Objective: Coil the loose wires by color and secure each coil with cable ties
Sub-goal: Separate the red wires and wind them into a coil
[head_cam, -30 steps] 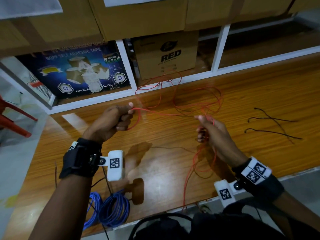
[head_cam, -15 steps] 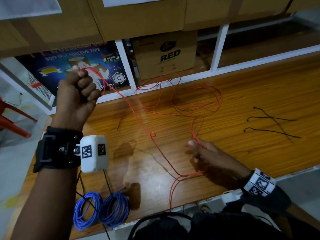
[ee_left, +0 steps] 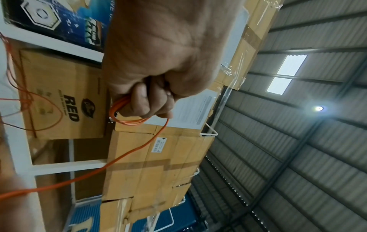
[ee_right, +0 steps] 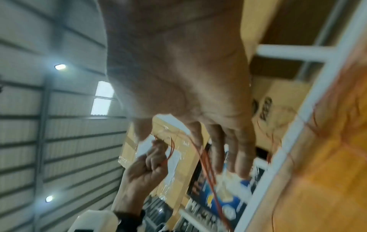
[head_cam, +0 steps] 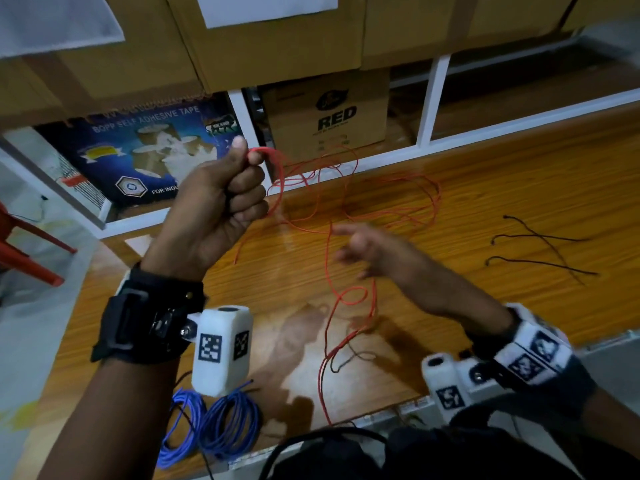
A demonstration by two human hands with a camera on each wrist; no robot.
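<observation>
Left hand (head_cam: pixel 221 199) stays raised, fist gripping red wire (head_cam: pixel 327 271) loops; right hand (head_cam: pixel 374 251), fingers spread, has let go, reaching for next loop.

Left hand (head_cam: pixel 221 202) raised, fist clenched, thumb up; right hand (head_cam: pixel 377 251) lower, fingers (ee_right: pixel 216 150) spread, blurred.

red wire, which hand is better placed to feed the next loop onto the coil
Right, probably. The right hand is open and free beside the loose thin red wire, while the left hand already grips the started loops.
</observation>
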